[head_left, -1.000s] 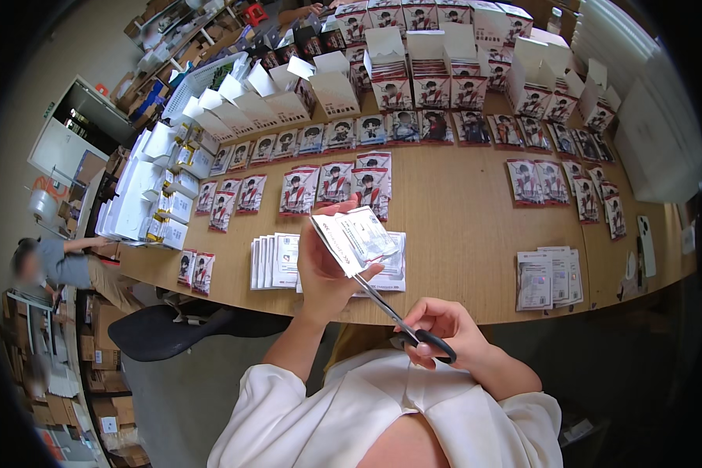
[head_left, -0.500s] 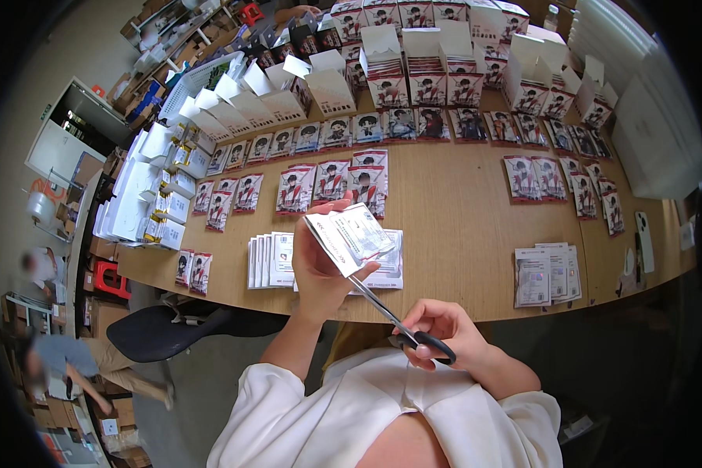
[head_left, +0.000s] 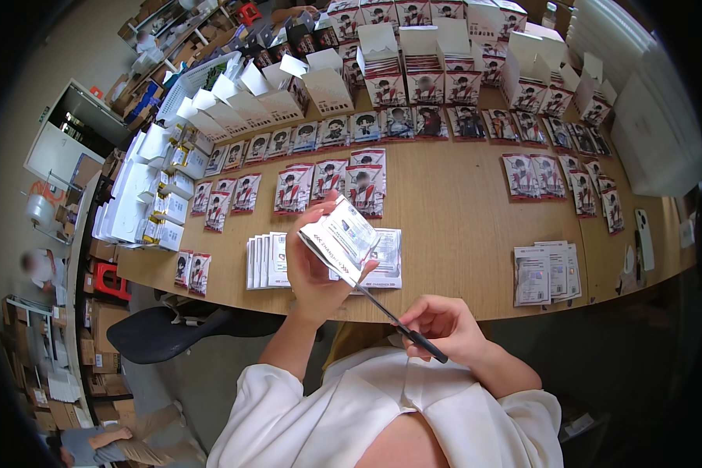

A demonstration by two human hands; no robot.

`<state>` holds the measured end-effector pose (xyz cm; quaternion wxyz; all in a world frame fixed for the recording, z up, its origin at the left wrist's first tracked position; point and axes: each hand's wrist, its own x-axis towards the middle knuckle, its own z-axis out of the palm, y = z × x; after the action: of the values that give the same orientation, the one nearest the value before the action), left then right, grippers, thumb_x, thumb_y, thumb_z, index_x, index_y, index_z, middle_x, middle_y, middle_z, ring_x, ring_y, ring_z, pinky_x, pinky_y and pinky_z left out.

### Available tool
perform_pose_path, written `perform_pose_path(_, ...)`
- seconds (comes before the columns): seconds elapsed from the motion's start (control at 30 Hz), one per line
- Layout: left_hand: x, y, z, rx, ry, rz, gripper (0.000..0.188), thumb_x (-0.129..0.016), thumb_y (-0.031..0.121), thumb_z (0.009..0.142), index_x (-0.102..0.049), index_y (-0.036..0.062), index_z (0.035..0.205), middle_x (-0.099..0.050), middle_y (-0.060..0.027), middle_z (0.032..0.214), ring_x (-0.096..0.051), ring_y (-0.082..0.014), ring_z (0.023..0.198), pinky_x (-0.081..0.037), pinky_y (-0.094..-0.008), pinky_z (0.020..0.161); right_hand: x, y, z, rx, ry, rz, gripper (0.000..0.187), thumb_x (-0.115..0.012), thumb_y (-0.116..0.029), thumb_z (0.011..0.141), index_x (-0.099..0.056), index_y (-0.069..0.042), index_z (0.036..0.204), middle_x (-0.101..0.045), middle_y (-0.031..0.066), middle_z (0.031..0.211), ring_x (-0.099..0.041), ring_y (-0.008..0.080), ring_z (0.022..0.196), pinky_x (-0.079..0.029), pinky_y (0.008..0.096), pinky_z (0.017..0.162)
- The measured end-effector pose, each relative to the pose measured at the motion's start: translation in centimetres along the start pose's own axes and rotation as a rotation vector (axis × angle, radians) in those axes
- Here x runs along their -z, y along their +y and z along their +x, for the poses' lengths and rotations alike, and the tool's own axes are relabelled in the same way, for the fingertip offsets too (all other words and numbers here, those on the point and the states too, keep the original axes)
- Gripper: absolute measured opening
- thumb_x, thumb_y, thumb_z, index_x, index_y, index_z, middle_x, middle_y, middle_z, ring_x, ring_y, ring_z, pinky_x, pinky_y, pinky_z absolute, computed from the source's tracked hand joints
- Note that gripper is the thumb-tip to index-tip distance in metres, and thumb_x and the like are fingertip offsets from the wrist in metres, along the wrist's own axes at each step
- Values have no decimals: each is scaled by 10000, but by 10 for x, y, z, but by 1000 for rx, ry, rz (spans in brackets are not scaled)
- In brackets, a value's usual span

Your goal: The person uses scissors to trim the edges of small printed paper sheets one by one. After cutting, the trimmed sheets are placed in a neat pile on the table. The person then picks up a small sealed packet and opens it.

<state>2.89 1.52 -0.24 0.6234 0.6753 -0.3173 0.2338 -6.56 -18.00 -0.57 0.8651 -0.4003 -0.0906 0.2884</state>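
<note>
clamped in the left hand (head_left: 316,281), above the near part of the wooden table (head_left: 452,210): a white packet (head_left: 339,234), tilted, printed side up, with the thumb by the lower right edge and the other fingers wrapped around the left side and behind. likely very light and thin-walled, with a flexible, slightly slick skin; probably prone to creasing, and to slipping under a loose pinch. best gripped by the long sides, well back from the lower end, with firm but not crushing pressure. cannot tell a single packet from a thin stack at this angle. in the right hand (head_left: 448,327), fingers closed on the black handles of the scissors (head_left: 427,345), blades pointing up and left to the packet's lower corner; seen nearly edge-on, so cannot tell the spread of the blades, or any contact, for certain. compared with half a second ago: a small leftward shift and a further turn of the packet, a roll of the scissors from clearly visible handle loops to a narrow edge-on line, and barely any shift of the right hand. at far left, a co-worker (head_left: 86,447) in a grey top, now lower in view.
</note>
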Motion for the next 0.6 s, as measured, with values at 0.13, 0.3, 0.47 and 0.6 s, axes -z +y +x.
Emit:
perform_pose_path(0.13, 2, 2, 1, -26, -36, -26, 805, -796, -10, 562, -335, 70, 1218, -432, -137, 1193, -395, -348, 1199, -312, -473, 1017, 0, 1, 0, -5, 14, -22, 278, -677, 52, 729, -571, 28, 985, -537, 4, 722, -541, 44, 689, -473, 183, 668)
perform_pose_path(0.3, 2, -1, -1, -27, -29, -9, 781, -813, 84, 579, -336, 73, 1196, -434, -142, 1190, -383, -376, 1200, -301, -506, 1017, 1, 6, -2, 51, 76, -181, 273, -685, 55, 717, -584, 33, 970, -551, 23, 745, -561, 63, 708, -490, 196, 665)
perform_pose_path(0.47, 0, 0, -2, 14, -36, -18, 791, -813, 76, 576, -331, 67, 1203, -432, -149, 1195, -389, -374, 1196, -315, -497, 1007, 3, 6, -3, 72, 59, -212, 265, -672, 46, 736, -584, 30, 986, -526, -2, 734, -538, 35, 691, -466, 167, 648)
perform_pose_path(0.6, -3, 0, -3, 10, -77, -53, 797, -810, 68, 577, -326, 63, 1209, -429, -156, 1198, -393, -372, 1193, -324, -492, 1000, -2, 2, -3, 89, 47, -158, 252, -649, 51, 752, -571, 41, 992, -532, 8, 747, -546, 48, 709, -492, 192, 694)
